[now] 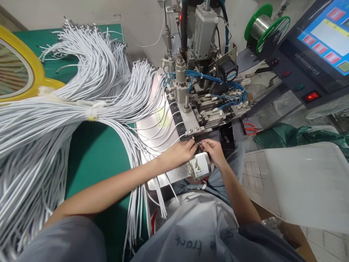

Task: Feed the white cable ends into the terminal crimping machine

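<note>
My left hand (185, 151) is closed at the front edge of the soldering-type machine (188, 102), fingertips pinched together. My right hand (215, 152) meets it from the right, thumb and finger pressed together. A small shiny metal piece (199, 143) shows between the fingertips of both hands, too small to name. White cables (109, 112), tied in a thick bundle, fan out from the left. Several of their ends run into a row of black slots (178, 119) along the machine's edge, just beyond my left hand. Below my hands is a metal block with a white label (201, 165).
A green mat (95, 156) lies under the cables. At left stands a yellow-rimmed fan-like object (35, 62). A wire spool (263, 27) and control screen (327, 40) are at upper right. Red-handled scissors (250, 128) and a white plastic bin (308, 182) are to the right.
</note>
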A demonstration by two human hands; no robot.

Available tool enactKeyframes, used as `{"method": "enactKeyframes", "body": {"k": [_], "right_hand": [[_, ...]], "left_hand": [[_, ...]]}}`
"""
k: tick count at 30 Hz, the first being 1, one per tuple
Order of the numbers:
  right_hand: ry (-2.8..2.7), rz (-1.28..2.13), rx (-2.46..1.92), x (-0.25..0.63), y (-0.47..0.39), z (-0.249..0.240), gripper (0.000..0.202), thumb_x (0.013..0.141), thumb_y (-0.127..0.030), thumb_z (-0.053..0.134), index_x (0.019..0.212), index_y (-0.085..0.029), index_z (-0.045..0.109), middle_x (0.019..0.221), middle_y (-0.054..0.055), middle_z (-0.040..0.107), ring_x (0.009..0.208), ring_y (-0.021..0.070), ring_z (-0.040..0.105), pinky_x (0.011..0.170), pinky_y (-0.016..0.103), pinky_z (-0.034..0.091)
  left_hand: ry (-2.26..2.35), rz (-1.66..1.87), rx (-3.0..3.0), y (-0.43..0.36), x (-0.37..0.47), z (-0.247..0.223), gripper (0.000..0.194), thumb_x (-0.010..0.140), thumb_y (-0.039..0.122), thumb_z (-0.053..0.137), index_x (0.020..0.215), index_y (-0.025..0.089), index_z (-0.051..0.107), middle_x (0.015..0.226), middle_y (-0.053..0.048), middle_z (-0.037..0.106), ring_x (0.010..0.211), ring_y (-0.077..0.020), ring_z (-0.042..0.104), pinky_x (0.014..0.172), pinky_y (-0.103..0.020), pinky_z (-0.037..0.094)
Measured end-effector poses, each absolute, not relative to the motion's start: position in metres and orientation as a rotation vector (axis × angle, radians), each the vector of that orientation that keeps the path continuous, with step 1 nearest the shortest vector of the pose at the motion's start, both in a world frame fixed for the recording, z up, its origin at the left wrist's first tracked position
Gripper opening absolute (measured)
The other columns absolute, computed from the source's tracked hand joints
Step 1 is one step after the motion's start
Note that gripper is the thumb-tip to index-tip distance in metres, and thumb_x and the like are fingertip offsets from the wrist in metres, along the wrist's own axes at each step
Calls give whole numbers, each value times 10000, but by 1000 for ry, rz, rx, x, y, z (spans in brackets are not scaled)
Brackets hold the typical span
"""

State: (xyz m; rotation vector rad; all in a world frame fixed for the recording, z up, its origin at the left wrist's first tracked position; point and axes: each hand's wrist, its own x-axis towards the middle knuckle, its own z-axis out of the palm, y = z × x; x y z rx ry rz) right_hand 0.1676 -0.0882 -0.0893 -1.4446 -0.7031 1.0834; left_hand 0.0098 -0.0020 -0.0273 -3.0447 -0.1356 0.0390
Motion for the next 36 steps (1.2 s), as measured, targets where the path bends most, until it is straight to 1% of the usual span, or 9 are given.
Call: {"method": "enactKeyframes", "body": {"k": [5, 9, 12, 18, 25, 30, 33, 36], "right_hand": [[-672, 1125, -1404, 168, -88, -93, 287, 651, -450, 670, 737, -179, 632, 682, 18, 628, 593, 138, 544, 531, 252, 428], [-695, 1132, -1356, 169, -87, -97, 294, 604, -428, 713, 731, -182, 614, 682, 6, 610, 602, 128, 534, 575, 254, 438], [-722, 1095, -1368, 168, -85, -101, 297, 615, -446, 696, 713, -185, 593, 687, 5, 596, 601, 128, 524, 580, 258, 437], [-757, 1029, -1433, 165, -84, -101, 323, 637, -499, 652, 706, -194, 572, 658, 3, 572, 567, 131, 499, 539, 260, 423], [-820, 947, -1483, 163, -82, -93, 267, 664, -451, 628, 657, -195, 548, 582, -19, 515, 527, 116, 443, 511, 250, 396], [-839, 909, -1544, 163, -83, -89, 250, 710, -429, 581, 639, -189, 572, 566, -6, 538, 536, 131, 480, 524, 265, 413], [-835, 924, -1551, 165, -83, -87, 204, 689, -387, 593, 656, -186, 588, 577, -5, 558, 533, 131, 495, 529, 268, 424], [-854, 957, -1557, 167, -83, -84, 186, 674, -368, 590, 642, -186, 576, 541, -18, 528, 502, 117, 473, 504, 257, 408]], "left_hand": [[-133, 24, -3018, -2, 10, -29, 292, 848, 11, 348, 1101, 32, 493, 940, -119, 551, 751, -179, 605, 649, -296, 519], [-125, 18, -3015, -2, 10, -29, 283, 847, 11, 349, 1090, 31, 493, 921, -117, 546, 733, -182, 605, 627, -298, 510], [-128, 32, -3025, -2, 10, -28, 281, 846, 9, 347, 1083, 40, 494, 903, -111, 542, 719, -177, 602, 616, -295, 505], [-126, 38, -3050, -1, 10, -26, 289, 849, 13, 346, 1094, 29, 500, 895, -112, 545, 722, -184, 606, 615, -300, 506], [-159, 55, -3077, -2, 10, -25, 297, 850, 20, 372, 1121, 29, 491, 910, -120, 556, 732, -185, 613, 630, -304, 515], [-152, 32, -3078, -2, 11, -26, 297, 857, 16, 338, 1106, 27, 499, 928, -132, 557, 762, -189, 615, 656, -311, 521], [-143, 48, -3044, -2, 11, -26, 299, 861, 24, 337, 1112, 32, 500, 921, -123, 556, 749, -182, 612, 650, -300, 516], [-146, 56, -3039, -2, 11, -25, 301, 857, 25, 350, 1118, 35, 500, 913, -118, 557, 730, -176, 610, 637, -294, 514]]}}
